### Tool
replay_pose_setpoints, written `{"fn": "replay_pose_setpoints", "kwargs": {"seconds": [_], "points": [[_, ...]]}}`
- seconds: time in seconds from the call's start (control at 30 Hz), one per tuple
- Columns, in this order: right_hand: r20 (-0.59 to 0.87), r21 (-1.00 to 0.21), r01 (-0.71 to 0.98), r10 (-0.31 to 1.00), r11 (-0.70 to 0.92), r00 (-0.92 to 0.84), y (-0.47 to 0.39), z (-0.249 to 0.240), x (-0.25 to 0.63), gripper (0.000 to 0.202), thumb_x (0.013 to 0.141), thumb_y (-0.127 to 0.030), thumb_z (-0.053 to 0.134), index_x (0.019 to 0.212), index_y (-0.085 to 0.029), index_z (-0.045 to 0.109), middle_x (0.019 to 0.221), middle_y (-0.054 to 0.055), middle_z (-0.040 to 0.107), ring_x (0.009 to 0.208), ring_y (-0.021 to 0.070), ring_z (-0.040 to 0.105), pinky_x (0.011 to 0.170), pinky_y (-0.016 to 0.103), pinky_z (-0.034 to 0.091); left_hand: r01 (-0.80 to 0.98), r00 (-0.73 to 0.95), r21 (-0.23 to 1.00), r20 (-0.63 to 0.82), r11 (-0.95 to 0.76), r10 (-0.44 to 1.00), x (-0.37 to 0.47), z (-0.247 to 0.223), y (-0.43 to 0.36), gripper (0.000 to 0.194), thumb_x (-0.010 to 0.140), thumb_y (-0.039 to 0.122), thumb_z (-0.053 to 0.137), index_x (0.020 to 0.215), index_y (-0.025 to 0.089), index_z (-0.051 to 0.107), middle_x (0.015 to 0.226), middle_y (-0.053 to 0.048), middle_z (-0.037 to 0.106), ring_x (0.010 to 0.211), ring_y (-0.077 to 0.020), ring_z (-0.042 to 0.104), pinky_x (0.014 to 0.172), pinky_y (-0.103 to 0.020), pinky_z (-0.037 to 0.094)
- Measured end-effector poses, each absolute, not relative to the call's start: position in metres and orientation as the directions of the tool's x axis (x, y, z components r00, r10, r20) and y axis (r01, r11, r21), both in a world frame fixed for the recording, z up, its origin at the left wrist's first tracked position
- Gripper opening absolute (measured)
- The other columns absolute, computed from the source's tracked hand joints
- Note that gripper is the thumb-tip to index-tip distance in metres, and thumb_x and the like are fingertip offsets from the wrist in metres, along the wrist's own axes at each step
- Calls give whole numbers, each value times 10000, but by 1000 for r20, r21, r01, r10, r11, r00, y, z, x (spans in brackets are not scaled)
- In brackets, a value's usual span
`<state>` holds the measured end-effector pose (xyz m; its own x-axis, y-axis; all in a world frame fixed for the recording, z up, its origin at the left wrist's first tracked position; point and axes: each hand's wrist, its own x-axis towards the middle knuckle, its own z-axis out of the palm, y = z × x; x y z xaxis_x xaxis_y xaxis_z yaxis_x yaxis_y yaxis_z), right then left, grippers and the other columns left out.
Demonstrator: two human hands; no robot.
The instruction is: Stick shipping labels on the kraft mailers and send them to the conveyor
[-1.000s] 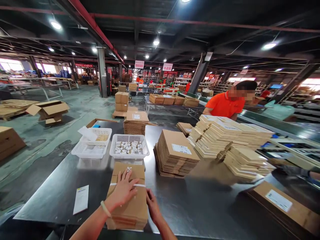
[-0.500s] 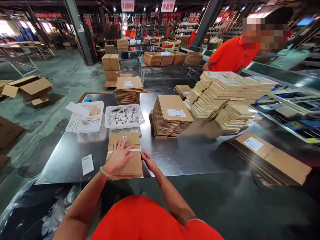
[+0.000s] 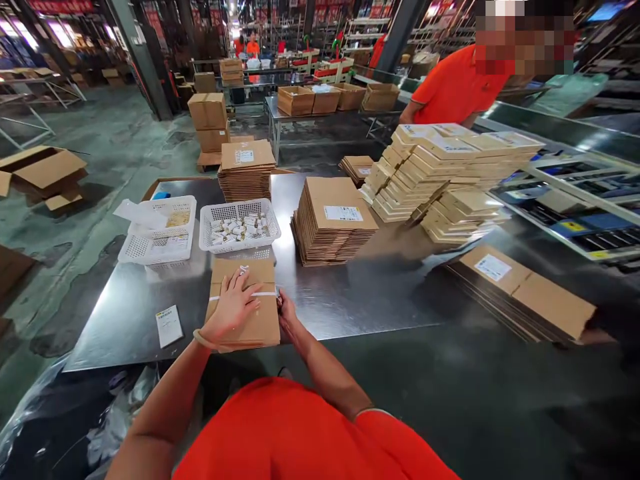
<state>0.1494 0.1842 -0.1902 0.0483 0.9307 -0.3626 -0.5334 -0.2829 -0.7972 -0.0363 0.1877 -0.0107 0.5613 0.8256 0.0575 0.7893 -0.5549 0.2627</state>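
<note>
A short stack of flat cardboard pieces lies at the table's near edge, with a narrow white strap across its top. My left hand rests flat on the stack, palm down and fingers spread over the strap. At the stack's right side, close by the strap's end, my right hand has its fingers curled together; what they grip is hidden. A white printed booklet lies left of the stack. Just beyond it stands a white basket of small white parts with brass-coloured ends.
Another white basket stands at the left. Taller cardboard stacks and piled pale wooden boxes are farther back. A co-worker in orange stands behind the boxes. At the right are long folded cartons.
The view has tilted downward a little, shifting the scene up and left. My right hand has turned and sits lower along the stack's edge; my left hand stays flat on top.
</note>
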Motion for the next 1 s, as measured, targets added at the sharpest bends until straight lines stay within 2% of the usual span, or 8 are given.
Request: {"fn": "replay_pose_setpoints", "kwargs": {"seconds": [0.1, 0.17, 0.27, 0.37, 0.5, 0.7, 0.87, 1.0], "points": [[-426, -726, -607, 904, -323, 29, 184, -191, 152, 706, 772, -813, 660, 561, -282, 244, 407, -92, 228, 437, 107, 225, 459, 274, 304, 790, 562, 250, 73, -560, 824, -36, -8, 187, 427, 1011, 368, 603, 1433, 350, 664, 1663, -135, 454, 1571, -413, 334, 1231, -705, 277], [-395, -718, -616, 919, -324, -23, 179, -188, 159, 698, 736, -797, 724, 559, -276, 295, 412, -95, 270, 438, 103, 266, 466, 266, 335, 792, 562, 235, 79, -564, 823, -37, -7, 186, 420, 1015, 371, 598, 1427, 339, 671, 1669, -141, 445, 1570, -408, 343, 1237, -694, 281], [-342, -720, -608, 933, -334, -108, 168, -177, 174, 617, 607, -730, 873, 610, -254, 481, 528, -65, 509, 523, 112, 454, 555, 259, 442, 795, 553, 246, 82, -554, 829, -43, -7, 187, 421, 1017, 385, 601, 1425, 314, 674, 1660, -154, 454, 1559, -406, 363, 1239, -679, 296], [-302, -730, -587, 936, -350, -182, 158, -166, 184, 519, 521, -536, 989, 758, -219, 653, 760, -16, 689, 679, 131, 596, 659, 254, 488, 796, 536, 281, 86, -536, 840, -49, -9, 189, 421, 1016, 374, 608, 1426, 303, 675, 1653, -154, 467, 1555, -405, 371, 1243, -672, 301], [-237, -798, -558, 970, -229, -58, 153, -159, 179, 447, 515, -411, 985, 825, -234, 715, 742, -46, 690, 697, 127, 593, 693, 248, 474, 810, 516, 287, 66, -512, 854, -53, -13, 191, 418, 1001, 357, 627, 1414, 325, 683, 1668, -149, 452, 1569, -397, 357, 1250, -684, 274], [-184, -885, -452, 977, -114, 113, 157, -158, 168, 315, 587, -417, 899, 806, -235, 764, 687, -26, 705, 664, 150, 585, 722, 308, 490, 810, 519, 279, 68, -516, 852, -53, -15, 192, 428, 995, 366, 625, 1419, 334, 679, 1672, -132, 452, 1585, -383, 336, 1260, -658, 273], [-140, -940, -323, 988, -110, 70, 157, -158, 173, 387, 632, -562, 862, 757, -219, 734, 634, -16, 657, 604, 155, 557, 667, 326, 483, 817, 515, 261, 71, -515, 854, -52, -16, 192, 421, 988, 363, 633, 1403, 326, 693, 1666, -146, 456, 1587, -401, 328, 1255, -665, 269], [-10, -995, -100, 999, -6, 45, 153, -158, 178, 461, 770, -680, 733, 693, -229, 668, 638, 0, 623, 611, 163, 554, 663, 331, 486, 809, 527, 269, 63, -523, 848, -51, -14, 192, 419, 991, 359, 625, 1403, 324, 694, 1667, -148, 450, 1589, -403, 322, 1256, -661, 270]]}}
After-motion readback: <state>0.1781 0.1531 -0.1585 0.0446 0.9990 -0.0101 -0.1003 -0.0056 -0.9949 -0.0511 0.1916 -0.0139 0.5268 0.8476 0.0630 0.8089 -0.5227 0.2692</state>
